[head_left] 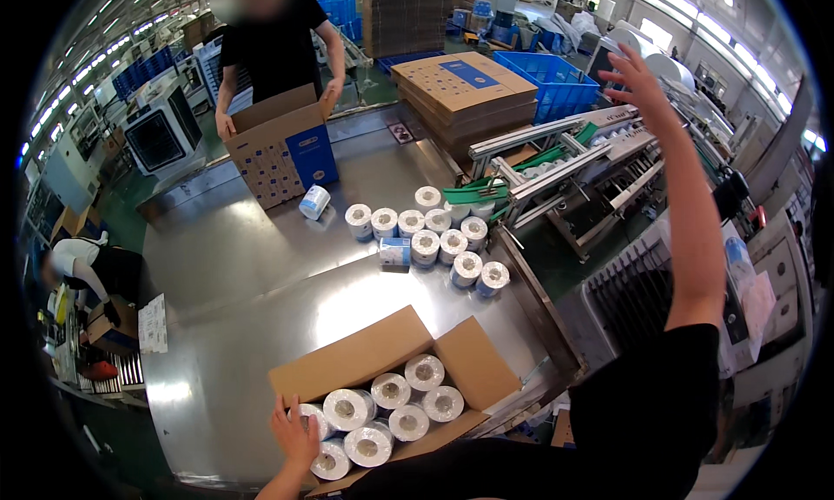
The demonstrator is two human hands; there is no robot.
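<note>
An open cardboard box (352,354) in front of me holds several upright wrapped paper rolls (391,390), their round ends and cores facing up. At the box's left end, my left hand (295,435) rests with its fingers stretched out against the leftmost roll and the box edge. High at the right, my right hand (638,85) is raised in the air, fingers spread, holding nothing. It is over the roll conveyor (565,157) in the picture, well apart from the box.
More wrapped rolls (425,244) stand on the metal table (234,326), a few lying on their sides. Across it, a person (269,44) holds a tall open carton (278,157). Flat cartons (465,79) are stacked beside a blue crate (549,83). Another person (91,274) bends at far left.
</note>
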